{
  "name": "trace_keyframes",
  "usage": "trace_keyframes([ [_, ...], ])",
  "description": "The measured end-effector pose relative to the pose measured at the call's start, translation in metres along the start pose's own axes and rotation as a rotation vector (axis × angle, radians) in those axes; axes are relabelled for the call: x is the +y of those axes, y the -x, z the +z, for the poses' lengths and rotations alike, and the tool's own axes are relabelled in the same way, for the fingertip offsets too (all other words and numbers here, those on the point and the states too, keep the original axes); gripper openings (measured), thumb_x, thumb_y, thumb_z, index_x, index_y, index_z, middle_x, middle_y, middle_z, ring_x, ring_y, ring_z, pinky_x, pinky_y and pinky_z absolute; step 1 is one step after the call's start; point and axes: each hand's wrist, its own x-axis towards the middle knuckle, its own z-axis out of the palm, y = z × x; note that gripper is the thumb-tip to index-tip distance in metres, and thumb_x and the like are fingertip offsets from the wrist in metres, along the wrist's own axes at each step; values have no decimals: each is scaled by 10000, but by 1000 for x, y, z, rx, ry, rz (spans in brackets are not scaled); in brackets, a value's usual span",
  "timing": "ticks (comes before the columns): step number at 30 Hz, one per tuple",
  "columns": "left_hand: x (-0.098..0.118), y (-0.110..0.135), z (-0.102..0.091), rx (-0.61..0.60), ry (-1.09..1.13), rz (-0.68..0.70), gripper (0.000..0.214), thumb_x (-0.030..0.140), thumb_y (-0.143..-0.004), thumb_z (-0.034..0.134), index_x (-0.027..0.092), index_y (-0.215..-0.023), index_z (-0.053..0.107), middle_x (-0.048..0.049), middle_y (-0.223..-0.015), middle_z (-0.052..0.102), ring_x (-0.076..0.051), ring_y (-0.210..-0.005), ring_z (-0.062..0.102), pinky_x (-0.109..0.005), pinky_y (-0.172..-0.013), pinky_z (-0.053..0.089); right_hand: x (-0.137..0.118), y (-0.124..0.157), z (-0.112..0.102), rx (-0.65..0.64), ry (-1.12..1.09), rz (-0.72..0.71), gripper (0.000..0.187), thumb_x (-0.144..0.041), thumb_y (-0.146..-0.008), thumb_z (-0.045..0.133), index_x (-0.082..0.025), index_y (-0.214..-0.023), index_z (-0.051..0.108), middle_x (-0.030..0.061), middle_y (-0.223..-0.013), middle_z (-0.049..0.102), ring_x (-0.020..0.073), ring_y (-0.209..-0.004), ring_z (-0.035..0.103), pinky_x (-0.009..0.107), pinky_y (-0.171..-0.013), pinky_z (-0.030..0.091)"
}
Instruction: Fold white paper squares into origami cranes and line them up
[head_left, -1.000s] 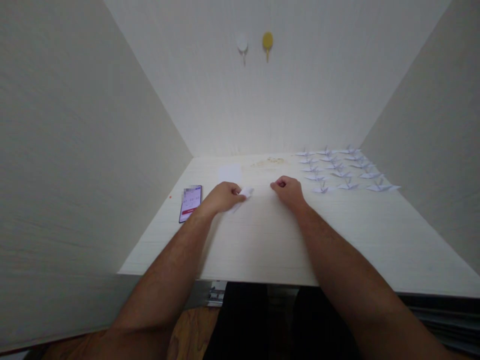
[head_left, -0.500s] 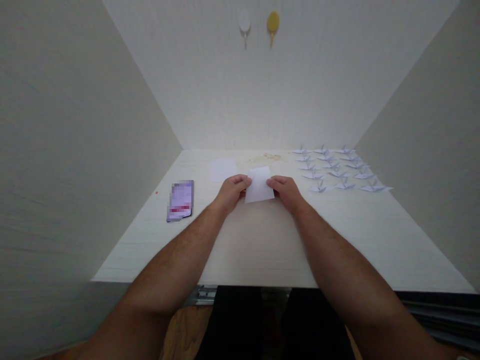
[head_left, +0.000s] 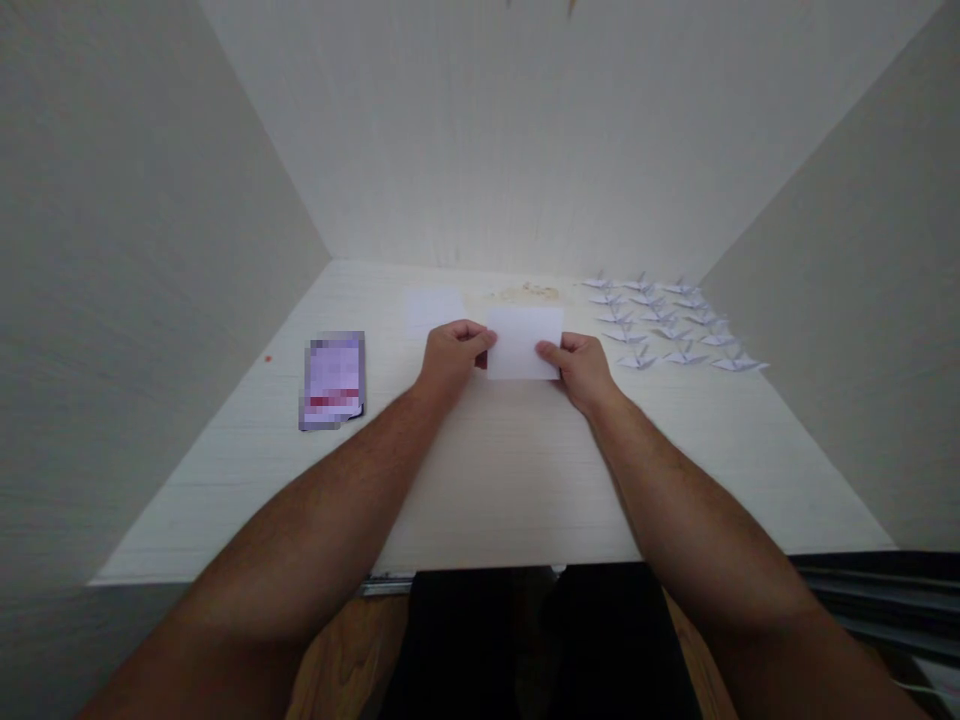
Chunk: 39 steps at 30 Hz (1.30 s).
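A small white sheet of paper (head_left: pixel 523 343) is held up between my two hands, its broad face toward me. My left hand (head_left: pixel 456 352) pinches its left edge between thumb and fingers. On the right side, my right hand (head_left: pixel 581 366) grips it with the thumb lying on the front face and the fingers behind, mostly hidden. The sheet looks flat and I see no crease on it. Behind my left hand, more white paper (head_left: pixel 433 308) lies flat on the table.
Several folded white paper cranes (head_left: pixel 684 355) stand in rows at the back right of the white table (head_left: pixel 510 480). A phone-like device (head_left: pixel 334 378) with a blurred purple screen lies at the left, a small red dot (head_left: pixel 268 359) beyond it. Walls enclose the back and both sides.
The sheet has turned from tilted to nearly level and shows a wider face. My right hand has shifted its grip along it. The camera view has dipped, so the wall hooks are nearly out of sight.
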Motion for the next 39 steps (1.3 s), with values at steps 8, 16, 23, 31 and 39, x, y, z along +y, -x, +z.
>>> trace_keyframes([
  [8, 1, 2, 1, 23, -34, 13, 199, 305, -655, 760, 153, -619, 637, 4, -526, 576, -97, -468, 505, -238, -475, 396, -2, 0, -1, 39, 45, 1, 442, -482, -600, 773, -225, -568, 416, -54, -511, 461, 97, -447, 405, 250, -433, 338],
  [16, -3, 0, -1, 18, -27, 42, 208, 325, -642, 772, 155, -643, 652, 3, -532, 589, -104, -478, 513, -240, -480, 398, 2, -3, -4, 28, 40, -31, 448, -478, -611, 779, -223, -560, 414, -53, -521, 450, 99, -469, 410, 259, -467, 364],
  [23, -4, -1, -1, 9, 7, 41, 209, 324, -632, 779, 159, -650, 651, 7, -547, 590, -102, -486, 516, -242, -490, 420, 3, -4, -4, 29, 54, -40, 463, -489, -619, 777, -225, -559, 401, -58, -510, 429, 98, -466, 401, 253, -459, 357],
  [31, -4, 0, -1, 12, -15, 38, 220, 338, -637, 782, 165, -667, 648, 9, -565, 600, -103, -493, 526, -243, -501, 435, 2, -2, -3, 35, 41, -21, 432, -488, -632, 775, -214, -579, 445, -56, -527, 464, 90, -463, 410, 237, -437, 347],
  [39, -2, -4, -2, 155, 34, 34, 200, 327, -637, 754, 165, -678, 643, 18, -556, 576, -104, -482, 514, -234, -455, 434, -12, 5, -2, -137, -8, -226, 983, -292, -589, 798, -387, -1459, 351, 28, -1228, 632, 106, -667, 617, 223, -518, 492],
])
